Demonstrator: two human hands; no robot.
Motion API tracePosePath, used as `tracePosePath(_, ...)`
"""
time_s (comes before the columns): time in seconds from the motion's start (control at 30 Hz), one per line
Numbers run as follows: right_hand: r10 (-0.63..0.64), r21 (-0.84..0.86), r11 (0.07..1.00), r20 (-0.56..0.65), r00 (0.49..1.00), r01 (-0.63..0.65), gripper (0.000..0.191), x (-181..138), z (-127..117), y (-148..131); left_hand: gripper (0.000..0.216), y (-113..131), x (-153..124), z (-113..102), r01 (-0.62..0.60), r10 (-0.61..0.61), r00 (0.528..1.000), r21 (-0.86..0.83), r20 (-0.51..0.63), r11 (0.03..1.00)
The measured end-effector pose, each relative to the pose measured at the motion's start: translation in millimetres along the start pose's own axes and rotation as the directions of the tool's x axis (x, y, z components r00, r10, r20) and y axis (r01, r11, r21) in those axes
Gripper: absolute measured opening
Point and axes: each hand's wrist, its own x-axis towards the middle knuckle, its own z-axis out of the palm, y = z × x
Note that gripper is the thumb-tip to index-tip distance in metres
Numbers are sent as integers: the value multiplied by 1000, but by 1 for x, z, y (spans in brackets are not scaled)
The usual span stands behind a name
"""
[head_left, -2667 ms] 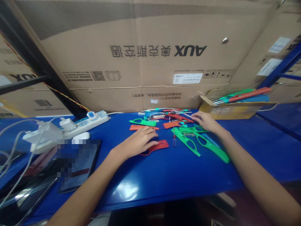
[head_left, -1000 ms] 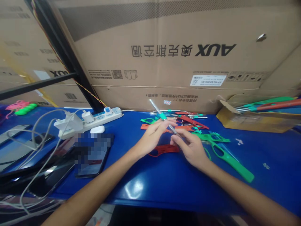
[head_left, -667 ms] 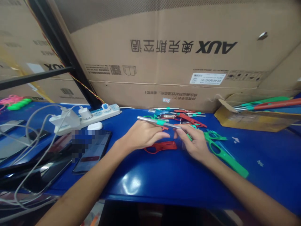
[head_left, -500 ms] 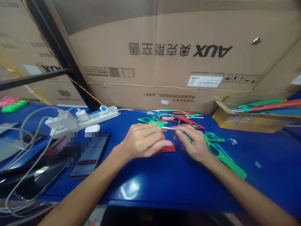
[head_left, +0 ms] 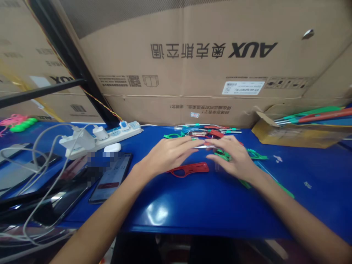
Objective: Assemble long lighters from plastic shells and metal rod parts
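Blue counter [head_left: 192, 209] runs under both forearms. Dark phone [head_left: 111, 181] flat beside the left forearm. Red plastic part [head_left: 196, 168] flat just nearer than the gap between the hands, its looped end close by the left hand. Left hand [head_left: 172, 154], fingers curled around a slim metal tube [head_left: 202, 146]; tube bridges the gap to the right hand [head_left: 233, 156]. Right fingers bent at the tube's other end, thumb held apart below; its far end is hidden, so cannot tell whether this hand grips or only touches. Green parts [head_left: 257, 154] lie partly behind the right hand. Beyond both hands, a jumble of red parts and wires [head_left: 217, 133]. Farther left, white power strip [head_left: 112, 136]; farther right, open yellow box [head_left: 297, 135] of similar pieces. Cardboard [head_left: 192, 22] stands behind all.
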Motion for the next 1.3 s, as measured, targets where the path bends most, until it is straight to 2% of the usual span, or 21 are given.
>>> tracePosePath(0.13, 114, 5, 994, -13, 993, -114, 31, -1, -8, 4, 33, 0, 3, -12, 35, -33, 997, 30, -69, 999)
tracePosePath(0.23, 158, 28, 987, -3, 987, -158, 19, -2, -8, 5, 32, -3, 2, -16, 26, -22, 997, 50, -74, 998)
tracePosePath(0.37, 256, 78, 964, -4, 967, -255, 20, -6, 0, 6, 28, -12, -2, -16, 38, -37, 999, 59, -30, 998)
tracePosePath(0.57, 399, 264, 880, 42, 916, -396, 19, -5, 11, 0, 28, -26, -6, -17, 160, -158, 986, -28, 57, 987)
tracePosePath(0.7, 398, 351, 846, 85, 913, -402, 15, -3, 17, -7, 30, -31, -8, -20, 227, -207, 964, -115, 165, 967)
tracePosePath(0.83, 396, 326, 853, 104, 912, -408, 14, -4, 25, -12, 31, -32, -14, -25, 263, -212, 937, -157, 279, 952)
tracePosePath(1.0, 355, 213, 903, 120, 927, -373, 13, -6, 32, -20, 29, -33, -26, -34, 282, -227, 923, -145, 311, 948)
tracePosePath(1.13, 256, 129, 952, 160, 953, -277, 14, -8, 33, -26, 29, -35, -34, -40, 358, -277, 886, -167, 373, 919)
tracePosePath(1.3, 221, 130, 961, 172, 960, -244, 14, -9, 33, -28, 32, -35, -39, -44, 417, -348, 845, -93, 407, 904)
